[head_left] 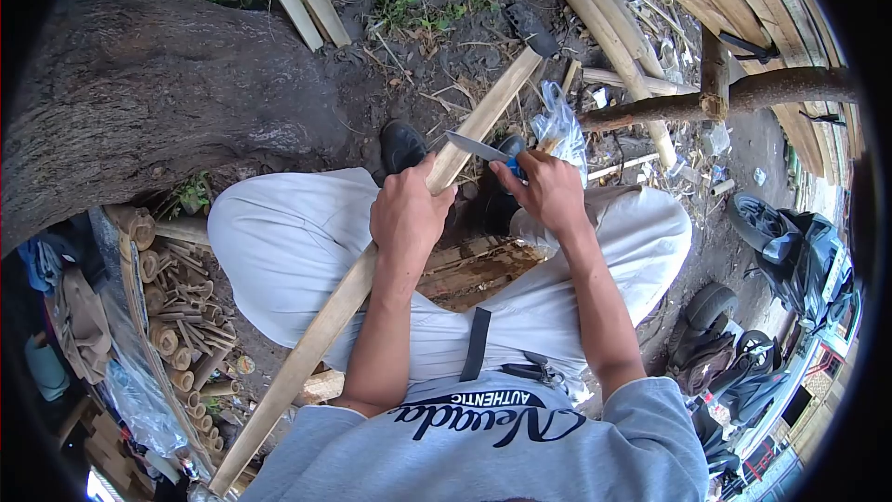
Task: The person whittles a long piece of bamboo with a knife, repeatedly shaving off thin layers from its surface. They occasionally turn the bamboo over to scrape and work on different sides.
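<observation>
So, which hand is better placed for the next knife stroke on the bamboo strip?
Likely the right hand: it holds the knife, blade at the bamboo strip, which the left hand grasps.

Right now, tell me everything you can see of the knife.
The knife has a grey, metallic-looking blade that narrows to a point, and a blue handle largely hidden in the right hand's grip. Its blade reaches over the long wooden strip, tip toward the left hand's side. Whether the edge touches the wood, I cannot tell.

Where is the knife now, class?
In the head view, the knife is in the right hand, its blade over the wooden strip beyond the left hand.
</observation>
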A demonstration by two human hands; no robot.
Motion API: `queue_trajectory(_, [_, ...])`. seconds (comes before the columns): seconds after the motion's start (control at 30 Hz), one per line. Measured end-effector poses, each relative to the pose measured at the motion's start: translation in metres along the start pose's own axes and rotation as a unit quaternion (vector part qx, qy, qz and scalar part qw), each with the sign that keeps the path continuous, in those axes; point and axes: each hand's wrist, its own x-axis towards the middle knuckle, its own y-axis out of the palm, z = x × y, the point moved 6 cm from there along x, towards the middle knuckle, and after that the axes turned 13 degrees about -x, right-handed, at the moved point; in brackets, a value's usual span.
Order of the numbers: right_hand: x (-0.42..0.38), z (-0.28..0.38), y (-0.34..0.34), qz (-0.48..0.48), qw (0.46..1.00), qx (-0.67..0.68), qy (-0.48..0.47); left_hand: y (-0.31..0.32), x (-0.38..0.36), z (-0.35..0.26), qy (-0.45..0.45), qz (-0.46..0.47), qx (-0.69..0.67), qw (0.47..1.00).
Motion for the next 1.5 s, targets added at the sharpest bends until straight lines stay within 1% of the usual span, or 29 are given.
queue_trajectory(0.1, [0.0,0.0,-0.003,-0.023,0.999,-0.014,-0.018,0.0,0.001,0.001,-0.009,0.003,-0.014,1.0])
queue_trajectory(0.23, [0.003,-0.014,0.002,-0.033,0.999,-0.021,-0.01,0.0,0.0,0.0,-0.009,0.002,-0.004,1.0])
queue_trajectory(0.3, [0.006,-0.023,0.01,0.009,1.0,-0.025,0.009,0.002,0.001,0.001,-0.016,0.01,-0.009,1.0])
queue_trajectory(0.37, [0.008,-0.03,0.013,0.013,0.999,-0.027,0.017,0.002,0.001,0.0,-0.003,0.005,-0.002,1.0])
queue_trajectory(0.53, [0.016,-0.055,0.024,0.012,0.998,-0.05,0.035,0.002,0.0,-0.001,-0.011,0.012,-0.002,1.0])
queue_trajectory(0.6, [0.022,-0.067,0.028,0.009,0.996,-0.064,0.066,0.004,0.001,0.0,-0.012,0.016,-0.002,1.0])
queue_trajectory(0.63, [0.026,-0.074,0.034,0.031,0.992,-0.077,0.095,0.006,0.001,0.002,-0.01,0.017,-0.003,1.0])
queue_trajectory(0.67, [0.03,-0.078,0.04,0.032,0.992,-0.078,0.095,0.007,0.001,0.002,-0.009,0.019,-0.005,1.0])
queue_trajectory(0.73, [0.031,-0.101,0.058,0.052,0.973,-0.111,0.198,0.007,0.002,0.001,-0.012,0.024,-0.001,1.0])
queue_trajectory(0.77, [0.03,-0.11,0.065,0.045,0.963,-0.12,0.236,0.008,0.001,0.001,-0.016,0.028,0.004,0.999])
queue_trajectory(0.83, [0.03,-0.105,0.061,0.037,0.965,-0.105,0.236,0.008,0.002,0.0,-0.014,0.028,0.002,1.0])
queue_trajectory(0.87, [0.029,-0.102,0.058,0.031,0.967,-0.09,0.235,0.007,0.003,0.001,-0.014,0.027,-0.001,1.0])
queue_trajectory(0.9, [0.03,-0.088,0.049,0.018,0.979,-0.062,0.193,0.005,0.003,0.001,-0.016,0.024,-0.003,1.0])
queue_trajectory(0.93, [0.028,-0.078,0.043,0.018,0.98,-0.062,0.189,0.004,0.004,0.002,-0.022,0.025,-0.007,0.999])
queue_trajectory(1.0, [0.026,-0.043,0.034,-0.009,0.999,0.009,0.036,0.003,0.004,0.005,-0.03,0.025,-0.01,0.999])
queue_trajectory(1.03, [0.022,-0.037,0.033,-0.007,0.999,0.011,0.036,0.002,0.005,0.006,-0.036,0.024,-0.013,0.999])
queue_trajectory(1.1, [0.015,-0.021,0.029,-0.036,0.999,0.023,-0.014,0.001,0.005,0.01,-0.042,0.026,-0.013,0.999])
queue_trajectory(1.13, [0.015,-0.025,0.032,-0.036,0.999,0.024,-0.011,0.002,0.005,0.011,-0.038,0.024,-0.011,0.999])
queue_trajectory(1.2, [0.019,-0.059,0.051,0.018,0.993,-0.02,0.115,0.002,0.004,0.009,-0.032,0.024,-0.011,0.999])
queue_trajectory(1.23, [0.02,-0.081,0.064,0.019,0.985,-0.052,0.161,0.002,0.003,0.007,-0.037,0.028,-0.003,0.999])
queue_trajectory(1.27, [0.022,-0.099,0.07,0.032,0.979,-0.047,0.196,0.002,0.003,0.005,-0.041,0.032,0.004,0.999])
queue_trajectory(1.33, [0.024,-0.109,0.062,0.033,0.972,-0.05,0.228,0.006,0.004,0.005,-0.031,0.034,-0.007,0.999])
queue_trajectory(1.37, [0.025,-0.108,0.06,0.03,0.972,-0.052,0.228,0.007,0.005,0.005,-0.028,0.036,-0.016,0.999])
queue_trajectory(1.43, [0.023,-0.09,0.05,0.031,0.972,0.061,0.226,0.007,0.005,0.004,-0.025,0.037,-0.024,0.999])
queue_trajectory(1.47, [0.023,-0.079,0.049,0.032,0.978,0.083,0.191,0.007,0.007,0.002,-0.02,0.038,-0.031,0.999])
queue_trajectory(1.5, [0.021,-0.064,0.045,0.05,0.976,0.112,0.182,0.006,0.007,0.001,-0.019,0.035,-0.033,0.999])
